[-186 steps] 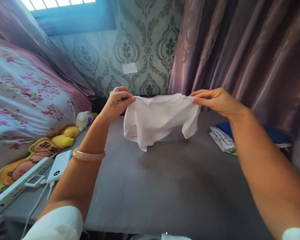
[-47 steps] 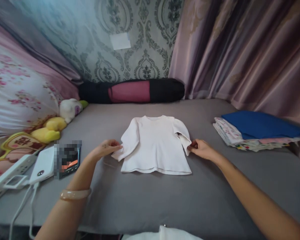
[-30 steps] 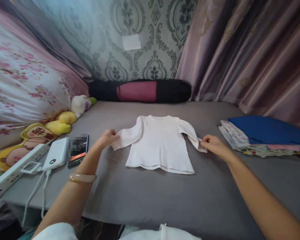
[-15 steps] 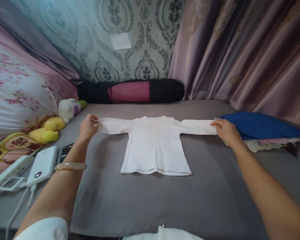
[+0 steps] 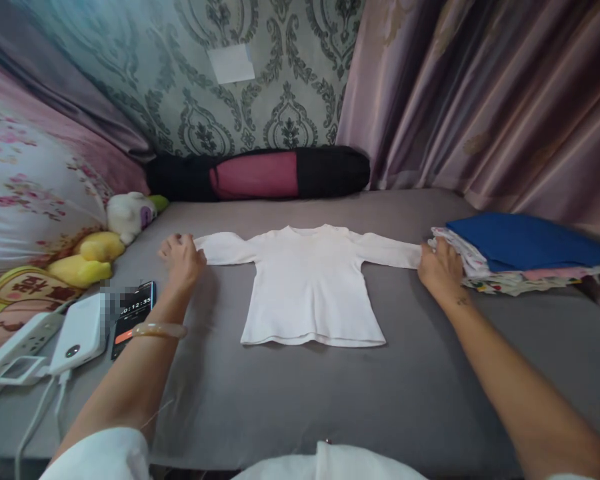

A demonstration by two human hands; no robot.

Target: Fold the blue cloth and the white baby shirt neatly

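A small white long-sleeved shirt (image 5: 307, 287) lies spread flat, its neckline away from me and both sleeves stretched out sideways. At the end of the left sleeve my left hand (image 5: 184, 259) has its fingers curled, with the cuff edge against the thumb side. My right hand (image 5: 441, 265) is closed over the other cuff, back of the hand up. The fingertips of both hands are partly hidden. A pale bangle (image 5: 159, 330) circles my left wrist.
Folded clothes, blue on top (image 5: 530, 243), lie beside my right hand on the grey bed sheet (image 5: 320, 400). On the left are a phone (image 5: 137, 313), a white power bank (image 5: 80, 333), a power strip (image 5: 23, 350) and plush toys (image 5: 130, 217). A black-and-red bolster (image 5: 255, 175) lies at the back.
Both hands have come slightly inward and turned backs up. The sleeves now lie lower and looser on the sheet. The view has tilted down a little.
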